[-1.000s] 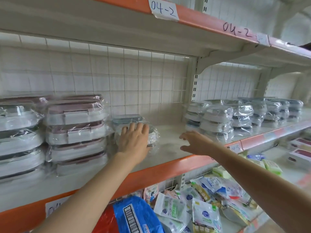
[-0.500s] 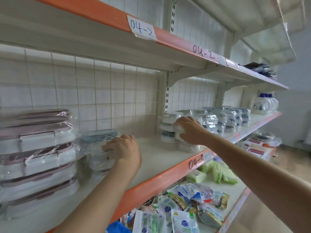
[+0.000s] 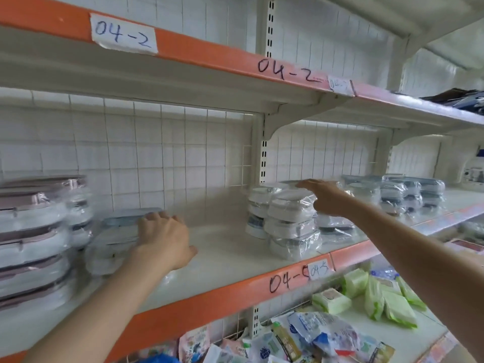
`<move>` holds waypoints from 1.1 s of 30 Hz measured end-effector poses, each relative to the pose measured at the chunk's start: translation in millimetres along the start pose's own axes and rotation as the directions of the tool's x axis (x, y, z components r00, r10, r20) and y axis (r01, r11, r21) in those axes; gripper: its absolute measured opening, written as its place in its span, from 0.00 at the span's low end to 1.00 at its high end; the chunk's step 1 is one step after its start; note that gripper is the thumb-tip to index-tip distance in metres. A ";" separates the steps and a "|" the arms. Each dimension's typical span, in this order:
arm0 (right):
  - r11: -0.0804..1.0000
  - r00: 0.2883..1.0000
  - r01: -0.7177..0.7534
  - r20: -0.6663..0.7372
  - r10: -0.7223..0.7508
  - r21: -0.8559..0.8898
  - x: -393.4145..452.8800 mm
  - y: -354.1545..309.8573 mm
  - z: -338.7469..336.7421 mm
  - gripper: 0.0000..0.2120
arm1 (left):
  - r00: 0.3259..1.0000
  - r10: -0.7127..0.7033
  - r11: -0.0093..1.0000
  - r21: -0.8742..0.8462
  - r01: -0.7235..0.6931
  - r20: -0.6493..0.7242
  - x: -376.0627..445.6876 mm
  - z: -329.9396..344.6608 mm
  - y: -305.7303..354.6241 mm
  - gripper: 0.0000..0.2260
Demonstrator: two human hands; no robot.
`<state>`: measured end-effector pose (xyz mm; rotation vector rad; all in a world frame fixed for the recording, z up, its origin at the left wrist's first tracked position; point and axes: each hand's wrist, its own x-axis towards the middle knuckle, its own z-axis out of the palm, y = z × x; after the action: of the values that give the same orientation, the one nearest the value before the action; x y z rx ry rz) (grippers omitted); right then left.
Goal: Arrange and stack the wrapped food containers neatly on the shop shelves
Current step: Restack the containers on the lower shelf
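Soft, even daylight fills the scene, brightest along a strip at the top of the white wire-grid back panel under the orange-edged upper shelf. The clear plastic-wrapped white containers show pale glare. Motion blur softens everything, and wide-angle distortion bends the shelf edges.

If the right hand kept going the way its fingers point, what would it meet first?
Probably the back stack of wrapped containers. The right hand points left over the front stack; depth is unclear, so it might pass above.

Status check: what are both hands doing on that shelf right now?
Left hand on the blue-lidded container. Right hand open, reaching over the white stack. Bare shelf between them, nothing blocking.
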<state>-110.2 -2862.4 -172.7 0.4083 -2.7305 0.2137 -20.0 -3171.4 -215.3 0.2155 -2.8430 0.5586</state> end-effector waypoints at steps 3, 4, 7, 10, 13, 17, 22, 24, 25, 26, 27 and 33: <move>0.995 0.990 0.103 0.092 -0.103 0.009 17.0 19.3 5.2 0.31 | 0.994 0.081 0.967 -0.235 -0.096 -0.073 6.1 -17.7 40.2 0.31; 0.991 0.984 0.129 0.119 -0.131 0.027 20.1 24.3 8.9 0.28 | 0.990 0.097 0.930 -0.345 -0.125 -0.098 11.6 -25.6 57.9 0.33; 0.975 0.968 0.221 0.112 -0.223 0.024 27.4 37.7 18.7 0.23 | 0.981 0.127 0.800 -0.570 -0.188 -0.147 39.5 -52.3 115.6 0.42; 0.952 0.945 0.306 0.113 -0.307 0.025 35.1 46.2 16.7 0.20 | 0.976 0.196 0.711 -0.672 -0.208 -0.095 67.2 -71.5 164.4 0.53; 0.946 0.935 0.318 0.148 -0.323 0.056 47.2 50.1 8.1 0.20 | 0.978 0.206 0.742 -0.645 -0.184 -0.042 93.8 -70.0 183.8 0.47; 0.946 0.936 0.308 0.145 -0.320 0.101 63.3 51.5 5.1 0.12 | 0.978 0.203 0.708 -0.685 -0.175 -0.040 104.5 -63.1 184.1 0.36; 0.940 0.955 0.283 0.036 -0.295 0.191 52.6 60.0 17.8 0.20 | 0.977 0.184 0.655 -0.729 -0.200 -0.103 100.1 -54.8 186.7 0.42; 0.938 0.961 0.274 -0.016 -0.277 0.211 42.7 61.3 25.6 0.30 | 0.975 0.182 0.632 -0.744 -0.215 -0.127 99.2 -50.7 186.3 0.43; 0.940 0.963 0.268 -0.023 -0.269 0.211 39.5 60.9 27.4 0.33 | 0.975 0.185 0.624 -0.752 -0.211 -0.121 99.3 -50.0 186.1 0.44; 0.944 0.965 0.259 -0.019 -0.261 0.205 37.9 60.4 27.7 0.34 | 0.976 0.191 0.620 -0.758 -0.204 -0.106 99.5 -50.5 186.2 0.44; 0.948 0.968 0.249 -0.010 -0.252 0.199 36.9 59.4 26.5 0.35 | 0.976 0.198 0.620 -0.760 -0.195 -0.089 100.2 -51.7 186.1 0.45; 0.976 0.983 0.169 0.049 -0.177 0.139 28.5 54.0 30.0 0.38 | 0.979 0.178 0.599 -0.779 -0.186 -0.097 102.6 -51.7 187.6 0.47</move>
<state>-162.3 -2824.5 -194.5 0.6985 -2.7289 0.3452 -143.6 -2989.5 -208.8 -0.2487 -2.7984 -0.7020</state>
